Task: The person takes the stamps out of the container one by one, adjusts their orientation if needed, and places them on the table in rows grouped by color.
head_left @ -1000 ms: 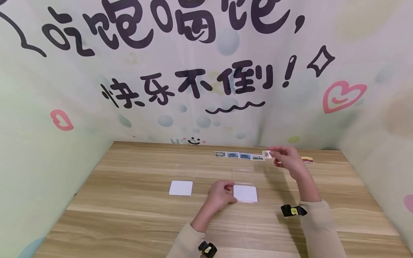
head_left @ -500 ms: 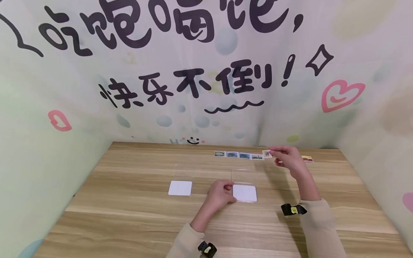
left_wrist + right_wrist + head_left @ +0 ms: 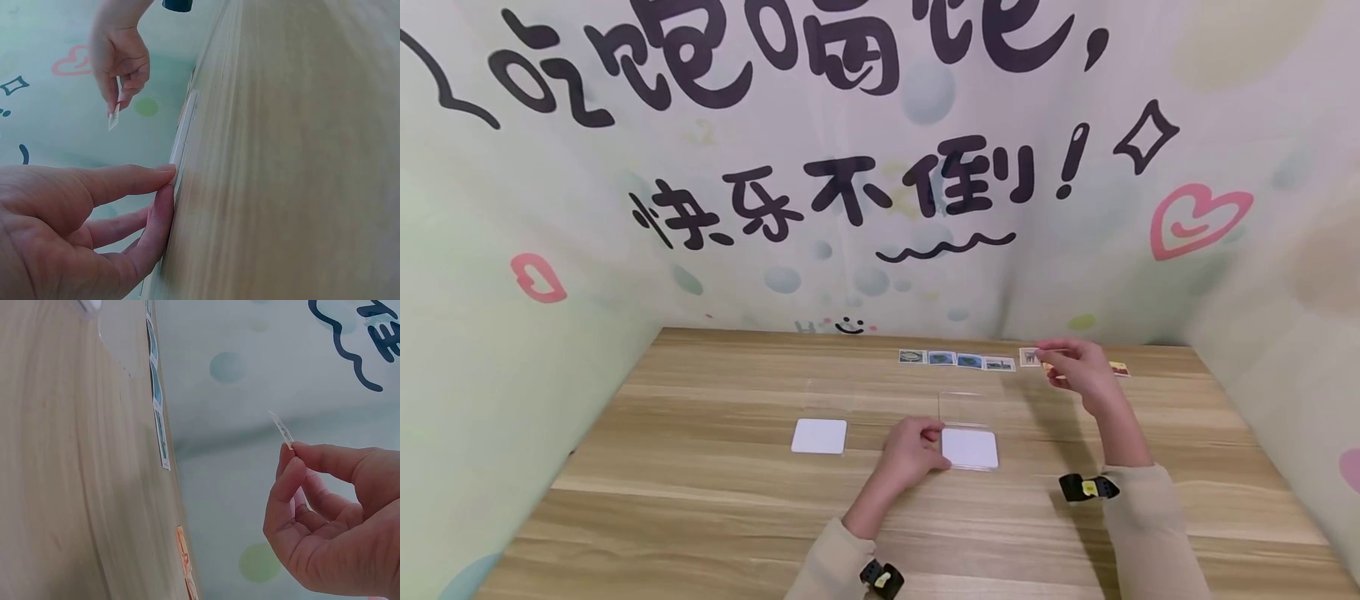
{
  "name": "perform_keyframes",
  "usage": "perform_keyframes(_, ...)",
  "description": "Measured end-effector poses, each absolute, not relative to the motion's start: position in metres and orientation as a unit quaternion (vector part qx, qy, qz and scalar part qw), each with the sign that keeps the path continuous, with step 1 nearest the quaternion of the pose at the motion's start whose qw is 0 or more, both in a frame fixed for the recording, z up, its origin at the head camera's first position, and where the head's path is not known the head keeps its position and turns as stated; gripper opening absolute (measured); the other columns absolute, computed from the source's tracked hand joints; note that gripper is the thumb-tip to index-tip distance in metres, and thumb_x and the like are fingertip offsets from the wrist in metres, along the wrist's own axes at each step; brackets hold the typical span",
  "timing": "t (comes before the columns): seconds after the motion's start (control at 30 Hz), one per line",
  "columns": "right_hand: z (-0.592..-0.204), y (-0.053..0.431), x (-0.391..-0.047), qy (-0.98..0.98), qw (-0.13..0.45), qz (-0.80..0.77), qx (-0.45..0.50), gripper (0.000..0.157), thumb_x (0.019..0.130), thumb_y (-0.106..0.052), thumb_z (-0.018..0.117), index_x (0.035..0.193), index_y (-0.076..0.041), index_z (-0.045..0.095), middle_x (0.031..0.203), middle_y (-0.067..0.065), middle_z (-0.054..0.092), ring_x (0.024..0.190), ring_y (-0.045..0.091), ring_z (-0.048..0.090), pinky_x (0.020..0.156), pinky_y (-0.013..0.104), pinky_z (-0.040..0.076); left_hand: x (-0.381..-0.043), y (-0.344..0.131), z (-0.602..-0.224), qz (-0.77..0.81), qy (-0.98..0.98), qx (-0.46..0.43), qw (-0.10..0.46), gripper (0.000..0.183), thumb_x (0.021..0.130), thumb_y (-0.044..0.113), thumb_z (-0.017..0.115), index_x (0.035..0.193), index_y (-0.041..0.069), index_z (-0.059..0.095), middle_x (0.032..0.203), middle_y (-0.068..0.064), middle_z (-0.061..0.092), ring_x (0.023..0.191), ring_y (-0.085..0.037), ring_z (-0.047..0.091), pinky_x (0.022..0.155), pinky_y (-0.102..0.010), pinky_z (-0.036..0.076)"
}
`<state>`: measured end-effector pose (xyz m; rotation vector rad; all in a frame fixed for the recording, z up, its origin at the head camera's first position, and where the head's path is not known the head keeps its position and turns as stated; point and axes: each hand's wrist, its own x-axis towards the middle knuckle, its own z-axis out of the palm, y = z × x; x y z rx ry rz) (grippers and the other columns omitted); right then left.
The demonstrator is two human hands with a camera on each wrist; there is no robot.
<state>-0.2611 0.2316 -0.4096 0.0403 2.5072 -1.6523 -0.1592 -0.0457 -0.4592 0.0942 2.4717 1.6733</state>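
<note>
In the head view my right hand (image 3: 1078,371) pinches a small postage stamp (image 3: 1028,357) between thumb and fingertips, raised above the table near the back wall. The right wrist view has this stamp (image 3: 283,430) nearly edge-on. My left hand (image 3: 912,454) holds the left side of a flat clear plastic case (image 3: 962,409) on the table, thumb and fingers at its edge. A white card (image 3: 970,448) lies in the case's near half; the clear lid is folded out behind it. Thumb and finger meet at the edge of that case (image 3: 182,140) in the left wrist view.
Several stamps (image 3: 970,362) lie in a row along the back of the wooden table (image 3: 715,517). Red-and-yellow stamps (image 3: 1120,369) lie partly behind my right hand. To the left is another white card (image 3: 819,436) with a faint clear lid behind it. A printed fabric wall stands behind.
My right hand has moved slightly right with the stamp, widening the gap from the row. The left hand stays at the case.
</note>
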Motion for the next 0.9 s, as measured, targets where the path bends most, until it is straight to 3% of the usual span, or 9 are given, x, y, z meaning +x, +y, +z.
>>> perform_keyframes(0.23,-0.411,0.234,-0.261,0.830,0.066,-0.553,0.018,0.044,0.107,-0.021,0.063,0.136,0.011,0.059,0.115,0.013,0.067,0.078,0.009,0.058,0.075,0.024,0.058,-0.160,-0.045,-0.459,0.555,0.828,0.035,0.074,0.047,0.074,-0.014,0.083,0.119,-0.013,0.071,0.098,-0.012,0.064,0.087,-0.021,0.064,0.078,-0.035,0.059)
perform_keyframes(0.63,-0.417,0.241,-0.263,0.823,0.055,-0.565,0.031,0.030,0.106,-0.017,0.063,0.126,0.006,0.065,0.099,-0.002,0.069,0.074,0.009,0.058,0.072,0.025,0.058,-0.161,-0.046,-0.462,0.557,0.827,0.036,0.074,0.047,0.073,-0.013,0.083,0.118,-0.013,0.071,0.097,-0.011,0.064,0.086,-0.020,0.064,0.076,-0.033,0.058)
perform_keyframes(0.9,-0.420,0.244,-0.264,0.826,0.059,-0.560,0.030,0.041,0.107,-0.020,0.062,0.134,0.010,0.059,0.102,-0.001,0.068,0.077,0.008,0.058,0.074,0.025,0.058,-0.160,-0.046,-0.462,0.560,0.824,0.035,0.076,0.047,0.074,-0.013,0.083,0.119,-0.012,0.071,0.097,-0.011,0.063,0.085,-0.018,0.062,0.074,-0.030,0.057)
